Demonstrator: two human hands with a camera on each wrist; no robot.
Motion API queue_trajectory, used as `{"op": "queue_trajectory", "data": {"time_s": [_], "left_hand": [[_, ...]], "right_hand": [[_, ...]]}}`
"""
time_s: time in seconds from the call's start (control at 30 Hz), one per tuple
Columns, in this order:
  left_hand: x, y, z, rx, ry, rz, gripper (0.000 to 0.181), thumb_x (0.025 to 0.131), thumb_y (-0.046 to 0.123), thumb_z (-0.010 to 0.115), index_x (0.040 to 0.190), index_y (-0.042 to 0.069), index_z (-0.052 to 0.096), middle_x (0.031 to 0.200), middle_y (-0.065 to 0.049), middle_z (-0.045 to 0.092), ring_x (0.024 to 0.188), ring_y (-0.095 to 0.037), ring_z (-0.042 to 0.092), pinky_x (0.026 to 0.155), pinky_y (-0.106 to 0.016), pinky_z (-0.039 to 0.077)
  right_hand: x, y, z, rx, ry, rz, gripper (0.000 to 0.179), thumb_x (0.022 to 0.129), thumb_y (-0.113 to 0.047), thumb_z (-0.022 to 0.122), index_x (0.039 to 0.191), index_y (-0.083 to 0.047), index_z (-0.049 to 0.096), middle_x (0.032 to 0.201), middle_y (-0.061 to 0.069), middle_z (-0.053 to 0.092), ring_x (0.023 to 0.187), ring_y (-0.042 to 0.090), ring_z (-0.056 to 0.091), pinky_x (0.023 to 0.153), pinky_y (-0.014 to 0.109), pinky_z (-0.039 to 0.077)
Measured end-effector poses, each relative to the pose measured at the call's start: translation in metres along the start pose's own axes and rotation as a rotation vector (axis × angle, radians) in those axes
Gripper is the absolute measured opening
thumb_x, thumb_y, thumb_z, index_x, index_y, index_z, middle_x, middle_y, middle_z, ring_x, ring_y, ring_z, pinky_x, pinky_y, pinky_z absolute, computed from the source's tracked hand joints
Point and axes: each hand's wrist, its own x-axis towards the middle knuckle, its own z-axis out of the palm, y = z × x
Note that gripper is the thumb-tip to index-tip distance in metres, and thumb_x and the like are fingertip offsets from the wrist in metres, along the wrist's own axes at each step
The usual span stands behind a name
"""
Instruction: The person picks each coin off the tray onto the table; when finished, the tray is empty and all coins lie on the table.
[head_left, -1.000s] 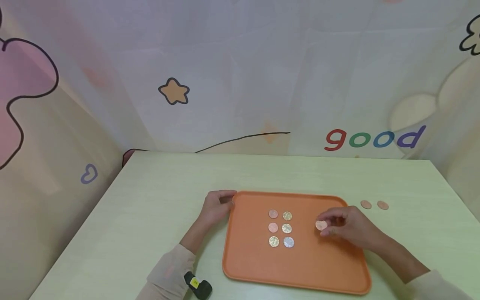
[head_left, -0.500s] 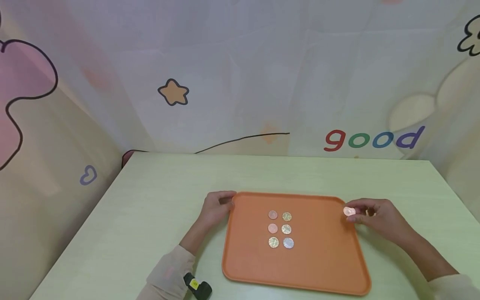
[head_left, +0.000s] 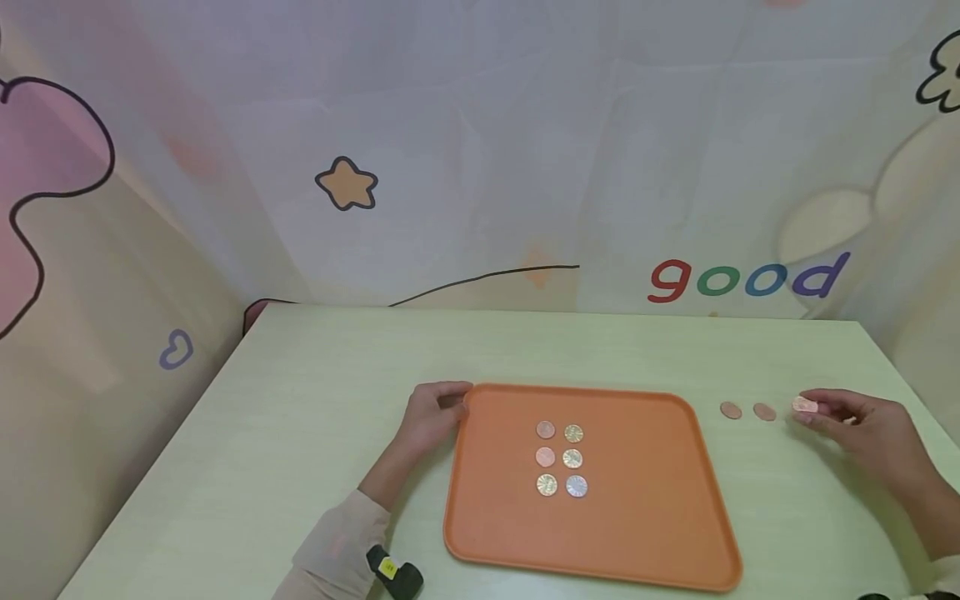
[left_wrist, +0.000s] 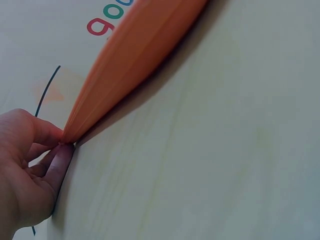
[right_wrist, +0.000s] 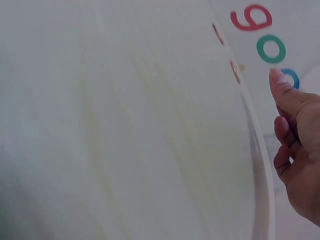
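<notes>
An orange tray (head_left: 645,517) lies on the table, bearing several coins in two columns, among them a copper coin (head_left: 546,430), a gold coin (head_left: 547,485) and a silver coin (head_left: 577,486). My left hand (head_left: 431,417) pinches its far left corner; the left wrist view shows thumb and fingertips meeting at the orange rim (left_wrist: 120,60). Beyond the tray's right side, my right hand (head_left: 877,433) pinches a copper coin (head_left: 805,405) between thumb and fingers, above the table. To its left lie two more copper coins, one nearer (head_left: 764,412) and one farther (head_left: 731,410).
The pale table (head_left: 322,392) extends around the tray. A printed cloth (head_left: 480,167) with a star and the word "good" hangs behind the back edge. A black wrist device (head_left: 397,575) sits on the left sleeve (head_left: 337,542).
My right hand has carried the copper coin from over the tray rightward, past the two coins on the table. The left hand has stayed at the tray corner; the tray coins lie as before.
</notes>
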Motion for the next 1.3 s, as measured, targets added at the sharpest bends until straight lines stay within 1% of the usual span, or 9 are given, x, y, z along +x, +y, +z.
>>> {"op": "queue_trajectory", "data": {"time_s": [0.1, 0.2, 0.23, 0.27, 0.63, 0.93, 1.17, 1.27, 1.3], "left_hand": [[0.0, 0.0, 0.0, 0.006, 0.002, 0.003, 0.036, 0.087, -0.006, 0.06, 0.121, -0.003, 0.072, 0.117, -0.021, 0.074, 0.106, -0.029, 0.07, 0.082, -0.03, 0.058], [0.0, 0.0, -0.001, 0.01, 0.0, -0.001, 0.036, 0.087, -0.005, 0.06, 0.121, -0.003, 0.072, 0.118, -0.021, 0.074, 0.107, -0.029, 0.07, 0.084, -0.031, 0.058], [0.001, 0.0, -0.001, 0.009, 0.002, -0.001, 0.036, 0.087, -0.005, 0.06, 0.121, -0.003, 0.072, 0.118, -0.021, 0.074, 0.107, -0.029, 0.07, 0.084, -0.032, 0.058], [0.0, 0.0, -0.001, 0.008, 0.001, -0.002, 0.036, 0.087, -0.005, 0.06, 0.121, -0.003, 0.072, 0.118, -0.021, 0.074, 0.107, -0.029, 0.07, 0.085, -0.032, 0.058], [0.0, 0.001, 0.0, -0.004, 0.002, 0.008, 0.035, 0.088, -0.006, 0.06, 0.121, -0.003, 0.072, 0.117, -0.021, 0.074, 0.106, -0.029, 0.07, 0.082, -0.029, 0.058], [-0.002, 0.003, -0.001, -0.002, -0.001, 0.003, 0.035, 0.089, -0.005, 0.06, 0.122, -0.003, 0.072, 0.119, -0.021, 0.073, 0.106, -0.029, 0.07, 0.081, -0.029, 0.059], [-0.002, 0.003, 0.0, -0.001, 0.006, 0.006, 0.036, 0.088, -0.006, 0.059, 0.121, -0.004, 0.072, 0.118, -0.022, 0.073, 0.105, -0.029, 0.07, 0.079, -0.027, 0.058], [-0.001, 0.002, 0.0, 0.0, 0.004, 0.007, 0.036, 0.087, -0.007, 0.059, 0.121, -0.004, 0.072, 0.117, -0.022, 0.073, 0.105, -0.03, 0.07, 0.08, -0.027, 0.058], [-0.001, 0.002, 0.001, 0.004, 0.001, 0.01, 0.036, 0.087, -0.007, 0.059, 0.121, -0.004, 0.072, 0.117, -0.022, 0.073, 0.105, -0.03, 0.07, 0.079, -0.028, 0.058]], "right_hand": [[0.002, 0.011, -0.003, -0.079, 0.01, 0.033, 0.004, 0.092, -0.032, 0.076, 0.095, -0.034, 0.077, 0.071, -0.035, 0.054, 0.067, -0.004, 0.043, 0.054, 0.019, 0.036], [0.003, 0.019, -0.003, -0.152, 0.002, 0.053, 0.036, 0.093, -0.035, 0.074, 0.107, -0.002, 0.075, 0.073, -0.039, 0.051, 0.067, -0.006, 0.043, 0.057, 0.015, 0.039], [0.004, 0.02, -0.003, -0.169, 0.001, 0.054, 0.045, 0.093, -0.035, 0.074, 0.111, 0.006, 0.071, 0.074, -0.04, 0.051, 0.067, -0.006, 0.043, 0.058, 0.014, 0.039], [0.004, 0.021, -0.002, -0.176, -0.002, 0.052, 0.047, 0.093, -0.034, 0.074, 0.113, 0.008, 0.07, 0.074, -0.04, 0.05, 0.066, -0.007, 0.043, 0.058, 0.013, 0.039], [0.007, 0.02, 0.003, -0.182, -0.071, 0.022, 0.048, 0.092, -0.032, 0.076, 0.115, 0.009, 0.07, 0.076, -0.038, 0.054, 0.068, -0.01, 0.046, 0.06, 0.011, 0.041], [0.01, 0.014, 0.003, -0.217, -0.086, 0.076, 0.054, 0.094, -0.035, 0.073, 0.124, 0.009, 0.066, 0.077, -0.041, 0.048, 0.069, -0.012, 0.041, 0.06, 0.011, 0.039], [0.009, 0.012, 0.006, -0.175, -0.092, 0.101, 0.055, 0.095, -0.037, 0.071, 0.124, 0.01, 0.066, 0.082, -0.05, 0.044, 0.073, -0.024, 0.04, 0.061, 0.009, 0.04], [0.008, 0.013, 0.007, -0.179, -0.086, 0.112, 0.056, 0.094, -0.038, 0.071, 0.124, 0.009, 0.066, 0.082, -0.047, 0.047, 0.073, -0.025, 0.039, 0.061, 0.009, 0.04], [0.008, 0.013, 0.007, -0.185, -0.083, 0.116, 0.056, 0.094, -0.038, 0.072, 0.124, 0.009, 0.066, 0.083, -0.042, 0.052, 0.072, -0.024, 0.039, 0.061, 0.009, 0.04]]}}
